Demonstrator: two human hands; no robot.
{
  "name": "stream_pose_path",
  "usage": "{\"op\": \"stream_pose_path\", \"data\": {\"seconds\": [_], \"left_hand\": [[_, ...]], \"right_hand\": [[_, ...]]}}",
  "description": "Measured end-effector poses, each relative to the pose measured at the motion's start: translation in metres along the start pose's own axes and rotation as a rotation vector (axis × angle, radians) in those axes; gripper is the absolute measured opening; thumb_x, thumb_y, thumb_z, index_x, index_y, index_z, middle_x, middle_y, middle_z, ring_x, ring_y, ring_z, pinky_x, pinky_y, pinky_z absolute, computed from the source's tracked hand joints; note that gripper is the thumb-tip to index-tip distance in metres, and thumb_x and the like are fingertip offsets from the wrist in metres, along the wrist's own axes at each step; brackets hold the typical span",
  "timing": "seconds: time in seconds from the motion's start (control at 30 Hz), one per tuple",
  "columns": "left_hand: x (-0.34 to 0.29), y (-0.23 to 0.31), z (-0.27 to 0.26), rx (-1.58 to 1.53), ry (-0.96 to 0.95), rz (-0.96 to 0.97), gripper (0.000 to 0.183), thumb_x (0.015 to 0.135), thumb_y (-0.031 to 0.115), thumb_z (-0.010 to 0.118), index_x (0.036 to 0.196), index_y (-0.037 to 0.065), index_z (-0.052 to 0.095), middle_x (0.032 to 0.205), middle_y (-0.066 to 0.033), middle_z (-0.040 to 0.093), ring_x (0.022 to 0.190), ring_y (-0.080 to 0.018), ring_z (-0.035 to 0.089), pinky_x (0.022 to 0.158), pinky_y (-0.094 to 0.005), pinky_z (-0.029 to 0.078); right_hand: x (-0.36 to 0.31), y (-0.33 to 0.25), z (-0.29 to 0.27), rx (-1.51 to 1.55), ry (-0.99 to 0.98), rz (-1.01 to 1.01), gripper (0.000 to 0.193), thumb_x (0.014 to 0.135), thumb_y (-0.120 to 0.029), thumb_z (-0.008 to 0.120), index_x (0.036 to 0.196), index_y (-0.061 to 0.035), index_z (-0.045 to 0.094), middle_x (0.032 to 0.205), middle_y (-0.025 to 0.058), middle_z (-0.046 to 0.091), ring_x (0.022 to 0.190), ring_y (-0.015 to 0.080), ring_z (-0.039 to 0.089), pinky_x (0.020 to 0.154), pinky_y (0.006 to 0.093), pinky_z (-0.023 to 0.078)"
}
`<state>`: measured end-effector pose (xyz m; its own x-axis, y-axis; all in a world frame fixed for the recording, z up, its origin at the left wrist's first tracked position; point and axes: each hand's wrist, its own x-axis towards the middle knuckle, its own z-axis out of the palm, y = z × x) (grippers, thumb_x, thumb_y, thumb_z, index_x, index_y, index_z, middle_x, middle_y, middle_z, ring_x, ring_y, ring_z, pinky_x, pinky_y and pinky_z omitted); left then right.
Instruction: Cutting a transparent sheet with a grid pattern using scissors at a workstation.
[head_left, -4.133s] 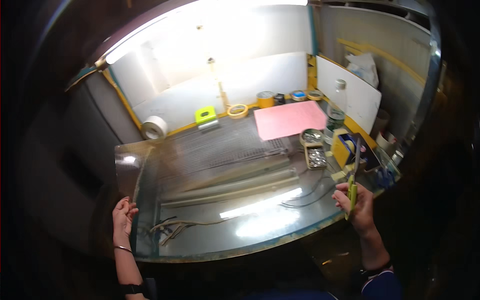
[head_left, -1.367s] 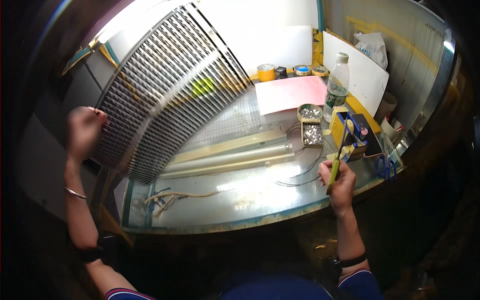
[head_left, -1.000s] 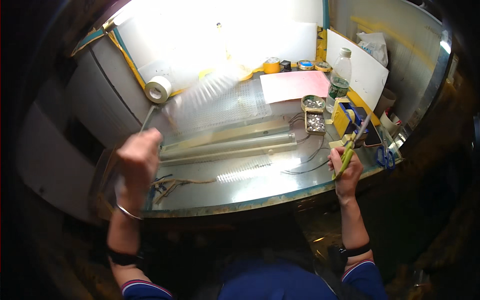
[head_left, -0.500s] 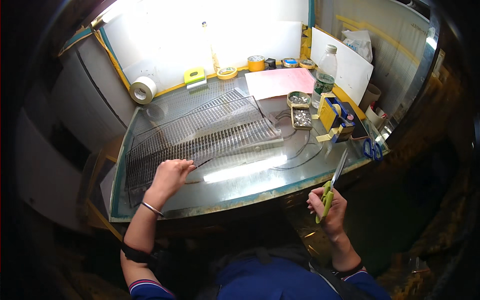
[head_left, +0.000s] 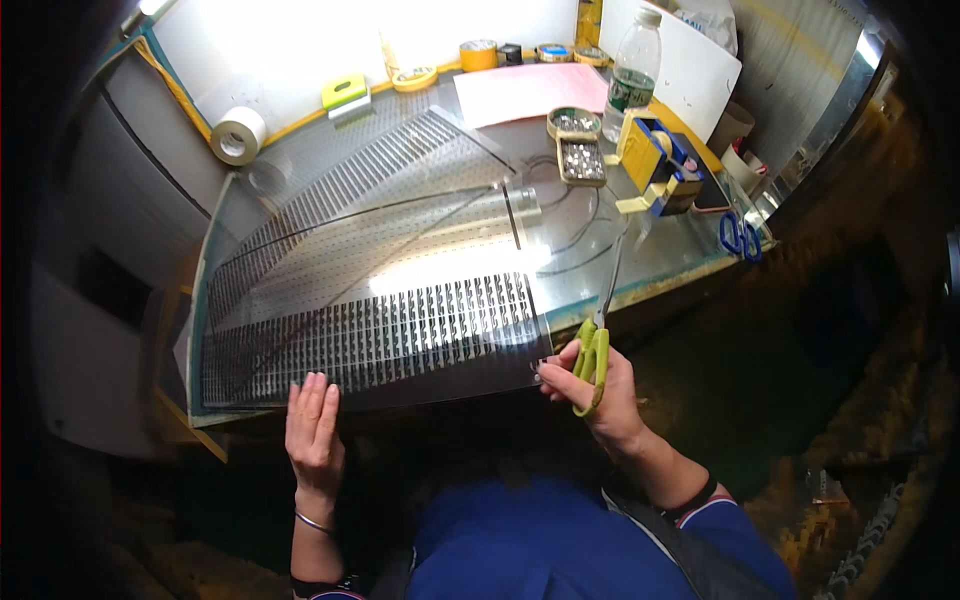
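A clear plastic sheet printed with rows of dark marks (head_left: 420, 330) lies along the near edge of the glass-topped table. My left hand (head_left: 316, 440) is open, its fingers stretched together and resting on the sheet's near edge. In my right hand (head_left: 618, 405) are scissors with green handles (head_left: 597, 360), their blades pointing away from me. The thumb and fingertips of that hand are at the sheet's near right corner; whether they pinch it I cannot tell. Farther back lies another sheet with striped rows (head_left: 350, 165), partly overlapped.
A tape dispenser (head_left: 655, 165), dishes of small shiny pieces (head_left: 581, 162), a plastic bottle (head_left: 634, 75) and blue-handled scissors (head_left: 741, 237) stand at the right. Pink paper (head_left: 530, 95), tape rolls (head_left: 478, 55) and a white roll (head_left: 237, 136) line the back.
The printed sheet has come toward me to the table's near edge. My left hand has dropped back from above the table, and my right hand with the scissors has moved left to the sheet's corner.
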<state>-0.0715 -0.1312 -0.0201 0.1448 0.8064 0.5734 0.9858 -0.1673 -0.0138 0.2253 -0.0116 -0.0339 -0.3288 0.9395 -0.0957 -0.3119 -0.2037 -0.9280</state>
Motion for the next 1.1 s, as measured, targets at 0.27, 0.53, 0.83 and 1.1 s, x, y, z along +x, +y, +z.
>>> {"op": "stream_pose_path", "data": {"seconds": [0.27,0.53,0.83,1.1], "left_hand": [[0.028,0.085,0.033,-0.937,-0.258,0.054,0.020,0.075,0.012,0.067,0.089,-0.001,0.062,0.077,-0.0106,0.062,0.064,-0.0195,0.059,0.058,-0.0269,0.050],[0.081,0.136,0.089,-2.068,-0.339,-1.238,0.020,0.085,0.022,0.056,0.090,0.002,0.058,0.073,-0.0060,0.060,0.059,-0.0107,0.056,0.049,-0.0207,0.043],[0.099,0.167,0.079,-1.834,-0.419,-1.177,0.016,0.083,0.023,0.061,0.082,0.007,0.060,0.069,-0.0007,0.057,0.053,-0.0048,0.045,0.044,-0.0174,0.031],[0.090,0.170,0.083,-1.796,-0.407,-1.115,0.015,0.081,0.022,0.064,0.081,0.007,0.063,0.068,0.0006,0.059,0.059,-0.0032,0.049,0.052,-0.0179,0.036]], "right_hand": [[0.000,0.009,-0.002,0.020,0.131,-0.004,0.024,0.087,-0.024,0.055,0.087,0.0001,0.054,0.085,0.0139,0.063,0.064,0.0135,0.060,0.055,0.0219,0.048],[-0.057,0.053,-0.017,0.033,-0.133,0.057,0.052,0.092,-0.048,0.027,0.105,-0.0008,0.045,0.097,0.0101,0.051,0.088,0.0164,0.052,0.078,0.0295,0.043],[-0.049,0.051,0.008,-0.147,-0.080,0.035,0.051,0.094,-0.045,0.021,0.113,-0.0023,0.041,0.102,0.0089,0.045,0.097,0.0172,0.040,0.086,0.0289,0.032],[-0.050,0.047,0.013,-0.260,-0.009,0.046,0.053,0.094,-0.045,0.020,0.117,-0.0014,0.039,0.102,0.0101,0.045,0.094,0.0179,0.041,0.083,0.0296,0.033]]}}
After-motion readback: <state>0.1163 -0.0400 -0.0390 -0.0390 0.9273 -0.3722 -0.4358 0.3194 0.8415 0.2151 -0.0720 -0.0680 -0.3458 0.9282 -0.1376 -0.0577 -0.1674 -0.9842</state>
